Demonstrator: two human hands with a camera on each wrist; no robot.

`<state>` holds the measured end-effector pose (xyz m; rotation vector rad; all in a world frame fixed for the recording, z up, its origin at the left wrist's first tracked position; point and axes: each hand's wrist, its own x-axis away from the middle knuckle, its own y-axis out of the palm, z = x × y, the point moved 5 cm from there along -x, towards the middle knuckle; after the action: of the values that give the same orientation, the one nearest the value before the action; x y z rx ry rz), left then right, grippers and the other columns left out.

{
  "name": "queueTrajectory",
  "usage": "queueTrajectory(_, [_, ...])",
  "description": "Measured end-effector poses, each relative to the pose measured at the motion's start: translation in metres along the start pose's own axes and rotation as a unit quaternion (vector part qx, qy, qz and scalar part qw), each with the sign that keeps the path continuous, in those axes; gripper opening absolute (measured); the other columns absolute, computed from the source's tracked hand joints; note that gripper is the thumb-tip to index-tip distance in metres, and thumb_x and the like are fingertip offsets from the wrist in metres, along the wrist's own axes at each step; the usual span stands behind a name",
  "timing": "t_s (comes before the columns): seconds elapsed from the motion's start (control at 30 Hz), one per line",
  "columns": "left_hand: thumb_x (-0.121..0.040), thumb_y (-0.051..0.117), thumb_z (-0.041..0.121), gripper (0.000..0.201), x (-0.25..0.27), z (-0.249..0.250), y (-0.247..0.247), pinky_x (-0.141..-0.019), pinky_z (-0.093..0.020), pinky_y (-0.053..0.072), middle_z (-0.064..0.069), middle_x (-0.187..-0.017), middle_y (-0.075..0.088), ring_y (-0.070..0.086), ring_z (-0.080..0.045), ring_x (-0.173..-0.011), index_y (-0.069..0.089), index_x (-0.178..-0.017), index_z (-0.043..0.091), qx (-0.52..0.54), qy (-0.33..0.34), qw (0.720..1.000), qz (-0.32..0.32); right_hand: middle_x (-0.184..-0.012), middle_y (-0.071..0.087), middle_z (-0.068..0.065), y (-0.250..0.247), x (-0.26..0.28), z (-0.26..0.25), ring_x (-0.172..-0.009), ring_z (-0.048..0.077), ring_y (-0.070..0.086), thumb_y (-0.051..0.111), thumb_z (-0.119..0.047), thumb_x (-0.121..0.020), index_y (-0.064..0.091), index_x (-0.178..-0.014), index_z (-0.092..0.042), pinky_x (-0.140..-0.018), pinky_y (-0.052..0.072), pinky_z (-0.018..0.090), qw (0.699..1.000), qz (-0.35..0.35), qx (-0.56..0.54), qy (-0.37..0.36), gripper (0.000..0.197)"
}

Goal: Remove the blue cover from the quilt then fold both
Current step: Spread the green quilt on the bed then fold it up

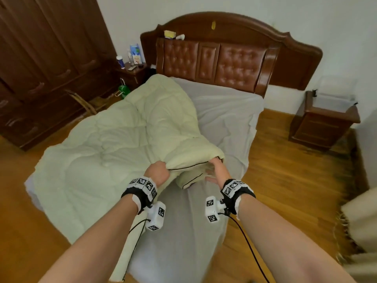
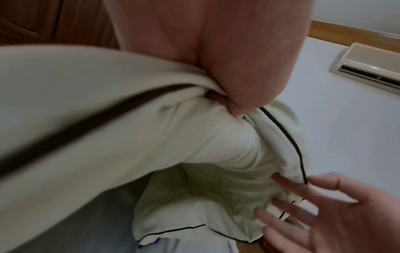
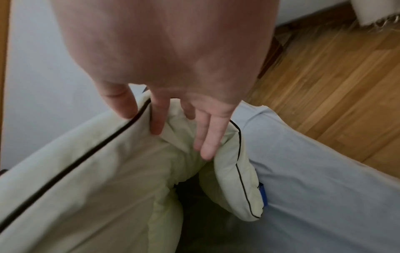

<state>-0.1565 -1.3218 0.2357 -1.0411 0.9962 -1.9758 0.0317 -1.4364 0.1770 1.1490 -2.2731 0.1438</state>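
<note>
A pale green quilt (image 1: 114, 144) with dark piping lies across the left of the bed, over a pale blue-grey cloth (image 1: 224, 111) that covers the mattress. Its near right part is folded back on itself. My left hand (image 1: 158, 172) grips the piped near edge, fingers curled into the fabric (image 2: 233, 102). My right hand (image 1: 217, 170) is spread, straight fingers touching the folded corner of the quilt (image 3: 97, 179) beside the piping. In the right wrist view a small blue tag (image 3: 263, 193) shows at that corner, which rests on the blue-grey cloth (image 3: 324, 179).
A padded brown headboard (image 1: 224, 58) stands at the far end. A dark wardrobe (image 1: 40, 68) and a cluttered nightstand (image 1: 132, 72) are on the left, another nightstand (image 1: 322, 123) on the right. Wooden floor (image 1: 285, 180) surrounds the bed; a fringed rug (image 1: 359, 231) lies at right.
</note>
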Motion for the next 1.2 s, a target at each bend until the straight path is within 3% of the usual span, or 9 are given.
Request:
queueTrajectory(0.23, [-0.091,0.04,0.003,0.028,-0.036,0.18,0.007,-0.09,-0.033,0.043,-0.026,-0.118,0.06,0.056,-0.038,-0.112,0.061,-0.106,-0.008,0.032,0.021,0.999,0.014,-0.144,0.044,0.011,-0.118,-0.061,-0.048,-0.114,0.035,0.058,0.053,-0.013,-0.096,0.016,-0.151,-0.028,-0.096,0.051,0.051,0.995,-0.06,0.076,0.021,0.067])
queueTrajectory(0.33, [-0.094,0.041,0.004,0.03,-0.053,0.221,0.015,-0.092,-0.033,0.045,-0.023,-0.119,0.061,0.056,-0.037,-0.114,0.06,-0.115,-0.007,0.02,-0.002,1.0,0.002,-0.131,0.045,0.009,-0.163,-0.1,-0.068,-0.108,0.033,0.053,0.068,-0.01,-0.082,0.026,-0.144,-0.02,-0.087,0.055,0.052,0.989,-0.001,0.146,0.001,0.075])
queueTrajectory(0.43, [-0.093,0.042,0.004,0.03,-0.076,0.235,0.031,-0.087,-0.03,0.043,-0.024,-0.12,0.06,0.057,-0.036,-0.114,0.061,-0.114,-0.008,0.012,-0.032,0.999,-0.028,-0.13,0.052,0.018,-0.205,-0.167,-0.071,-0.11,0.038,0.058,0.077,-0.038,-0.061,0.038,-0.134,-0.004,-0.089,0.055,0.052,0.98,0.067,0.183,0.037,0.089])
queueTrajectory(0.57, [-0.086,0.047,-0.002,0.022,-0.117,0.254,0.051,-0.075,-0.034,0.045,-0.027,-0.105,0.063,0.059,-0.037,-0.104,0.062,-0.098,-0.012,0.008,-0.043,0.996,-0.074,-0.142,0.039,0.021,-0.242,-0.227,-0.095,-0.121,0.045,0.048,0.058,-0.016,-0.091,0.03,-0.136,-0.015,-0.086,0.052,0.061,0.976,0.142,0.146,0.076,0.053])
queueTrajectory(0.7, [-0.075,0.054,-0.001,0.007,-0.179,0.274,0.072,-0.053,-0.025,0.037,-0.011,-0.084,0.058,0.057,-0.03,-0.084,0.054,-0.071,0.005,0.021,-0.077,0.991,-0.112,-0.129,0.058,0.012,-0.273,-0.303,-0.114,-0.108,0.039,0.058,0.065,-0.013,-0.083,0.047,-0.135,-0.017,-0.088,0.056,0.049,0.959,0.103,0.26,0.041,0.055])
queueTrajectory(0.87, [-0.073,0.074,0.037,0.077,-0.252,0.296,0.083,-0.094,-0.038,0.048,-0.006,-0.133,0.048,0.055,-0.026,-0.114,0.036,-0.139,0.023,0.027,-0.128,0.99,-0.046,-0.105,0.063,0.01,-0.272,-0.339,-0.234,-0.099,0.027,0.062,0.05,0.006,-0.09,0.059,-0.115,-0.009,-0.075,0.049,0.028,0.957,0.093,0.251,-0.109,0.03])
queueTrajectory(1.0, [-0.055,0.076,0.069,0.131,-0.318,0.377,0.062,-0.108,-0.048,0.036,-0.007,-0.155,0.021,0.033,-0.027,-0.138,0.004,-0.153,0.023,-0.022,-0.073,0.997,0.015,-0.11,0.069,0.009,-0.215,-0.335,-0.331,-0.101,0.027,0.062,0.047,0.008,-0.081,0.062,-0.116,-0.016,-0.081,0.045,0.028,0.841,-0.073,0.415,-0.339,0.045])
queueTrajectory(1.13, [-0.084,0.062,0.049,0.051,-0.383,0.415,0.008,-0.083,-0.037,0.05,-0.012,-0.113,0.066,0.063,-0.033,-0.105,0.055,-0.122,0.015,0.034,-0.099,0.982,0.155,-0.121,0.056,-0.005,-0.2,-0.36,-0.402,-0.105,0.02,0.057,0.061,-0.002,-0.081,0.055,-0.12,-0.024,-0.088,0.05,0.039,0.711,-0.152,0.474,-0.496,0.045])
queueTrajectory(1.2, [-0.094,0.051,0.037,0.031,-0.404,0.429,-0.01,-0.079,-0.037,0.05,-0.013,-0.106,0.069,0.064,-0.035,-0.098,0.064,-0.111,0.014,0.003,-0.1,0.982,0.163,-0.129,0.046,-0.005,-0.223,-0.403,-0.418,-0.105,0.021,0.057,0.075,-0.017,-0.08,0.051,-0.119,-0.026,-0.087,0.053,0.039,0.724,-0.116,0.473,-0.488,0.047])
